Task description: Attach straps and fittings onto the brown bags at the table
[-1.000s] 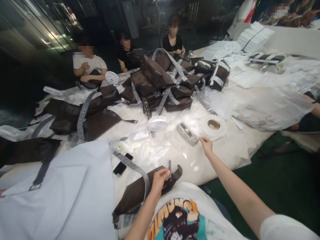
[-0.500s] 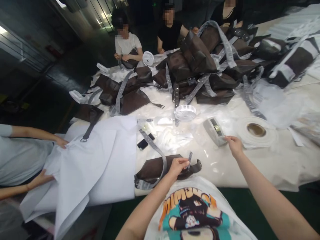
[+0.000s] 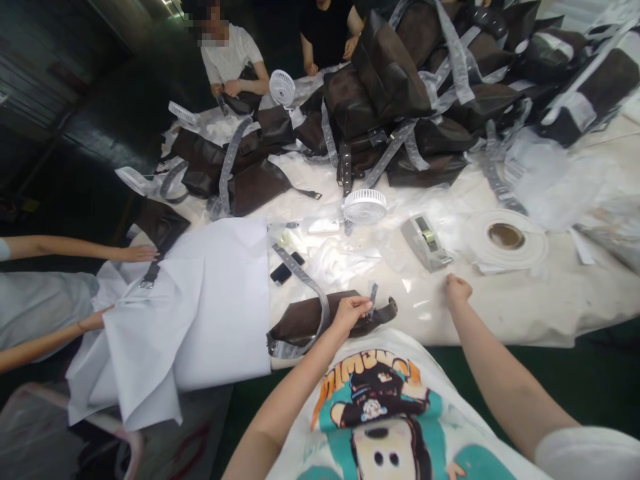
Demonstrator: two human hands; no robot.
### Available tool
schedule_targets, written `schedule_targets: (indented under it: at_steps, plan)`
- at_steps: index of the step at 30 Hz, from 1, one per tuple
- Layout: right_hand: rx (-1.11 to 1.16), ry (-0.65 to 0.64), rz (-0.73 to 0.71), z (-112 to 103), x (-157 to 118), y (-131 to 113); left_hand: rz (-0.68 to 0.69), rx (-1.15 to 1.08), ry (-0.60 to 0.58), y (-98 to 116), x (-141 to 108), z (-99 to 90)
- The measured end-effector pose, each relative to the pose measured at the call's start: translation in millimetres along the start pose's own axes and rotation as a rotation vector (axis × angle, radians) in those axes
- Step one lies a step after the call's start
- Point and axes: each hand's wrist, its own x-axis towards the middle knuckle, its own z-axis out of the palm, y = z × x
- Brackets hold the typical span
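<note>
A dark brown bag (image 3: 313, 320) lies at the table's front edge, with a long plastic-wrapped strap (image 3: 313, 283) draped over it. My left hand (image 3: 350, 313) is closed in a pinch on a short plastic-wrapped strap (image 3: 373, 295) standing up at the bag's right end. A buckled dark strap (image 3: 387, 311) curls out beside it. My right hand (image 3: 459, 289) is closed just in front of the grey tape dispenser (image 3: 427, 241), apart from it. What its fingers hold, if anything, is too small to make out.
A white roll (image 3: 533, 250) lies right of the dispenser. A small white fan (image 3: 365, 206) and a black phone (image 3: 287, 268) sit behind the bag. Brown bags (image 3: 390, 73) are heaped at the back. At left, a co-worker's hands (image 3: 137, 253) touch white sheeting (image 3: 230, 300).
My right hand has drawn back from the tape dispenser towards me. My left hand keeps its pinch on the short strap. The co-worker's hand at left has shifted over the sheeting. The view has tilted down.
</note>
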Motion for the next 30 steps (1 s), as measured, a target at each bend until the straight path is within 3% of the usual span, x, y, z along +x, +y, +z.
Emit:
schedule_targets:
  at_steps: [3, 5, 7, 10, 12, 15, 18, 24, 30]
  plan:
    - [0.004, -0.017, 0.072, -9.4, -22.6, -2.5, -0.018, -0.012, 0.006, -1.0, 1.0, 1.4]
    - [0.027, -0.14, 0.09, -14.8, -45.1, -15.6, -0.031, -0.02, 0.005, 0.0, 1.6, 3.3]
    - [0.041, -0.462, 0.075, -16.9, -75.5, -39.4, -0.039, -0.021, 0.011, 2.0, 2.1, 6.0]
    - [-0.028, -1.126, -0.051, -10.6, -126.1, -84.5, -0.03, -0.005, 0.011, 4.6, 3.1, 10.0]
    - [-0.13, -1.25, -0.201, -1.9, -152.7, -108.9, -0.011, 0.011, -0.018, 4.6, 3.5, 11.5]
    - [-0.367, -1.149, -0.434, 8.6, -173.0, -125.9, 0.027, 0.031, -0.043, 2.0, 2.7, 11.7]
    - [-0.581, -1.012, -0.587, 10.3, -175.8, -126.6, 0.073, 0.051, -0.044, -1.7, 1.2, 11.3]
    - [-0.697, -0.877, -0.593, 4.1, -175.9, -126.5, 0.08, -0.014, -0.139, -6.0, 0.4, 10.2]
    - [-0.786, -0.853, -0.612, 2.2, -177.4, -133.0, 0.075, 0.024, -0.112, -12.4, 3.3, 7.5]
